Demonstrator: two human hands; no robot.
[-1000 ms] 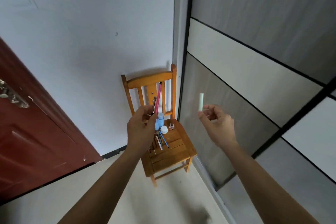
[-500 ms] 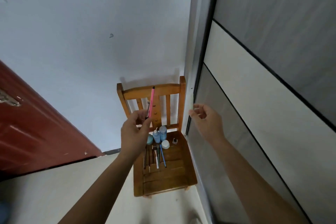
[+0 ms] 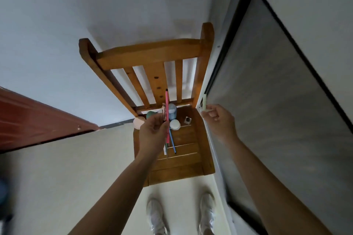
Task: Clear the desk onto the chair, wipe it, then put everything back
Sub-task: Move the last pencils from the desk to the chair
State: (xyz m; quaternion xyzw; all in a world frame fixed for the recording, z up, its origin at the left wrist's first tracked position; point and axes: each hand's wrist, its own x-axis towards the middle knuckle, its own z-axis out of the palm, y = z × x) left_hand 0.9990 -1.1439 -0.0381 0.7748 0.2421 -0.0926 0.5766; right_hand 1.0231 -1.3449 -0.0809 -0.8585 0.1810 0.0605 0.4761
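The left hand (image 3: pixel 152 131) covers the near-left part of the seat of the chair (image 3: pixel 152 53), hiding the upper ends of the pens lying there; only a blue pen (image 3: pixel 172 143) and a darker one beside it poke out below the fingers. A small rose-gold thing pressed against the pink pen (image 3: pixel 167 108) is half hidden behind the fingertips, and I cannot tell what it is. The pale stick (image 3: pixel 205 101) is blurred and nearly lost against the white frame right of centre.

The left grip holds the pink pen upright, thumb and fingers curled round its lower half, over the seat at frame centre. The right hand (image 3: pixel 219 120) is raised just right of the chair, its grip pinching the stick's lower end, stick upright. Both forearms reach up from the lower edge.

At the back of the seat stand a blue bottle (image 3: pixel 172 112), a white jar (image 3: pixel 175 124), a teal thing (image 3: pixel 150 115), a pinkish disc (image 3: pixel 139 122) and a small dark cube (image 3: pixel 187 119). A red door (image 3: pixel 38 118) is at the left, grey panels (image 3: pixel 267 101) fill the right, and white shoes (image 3: pixel 155 213) are on the floor below.
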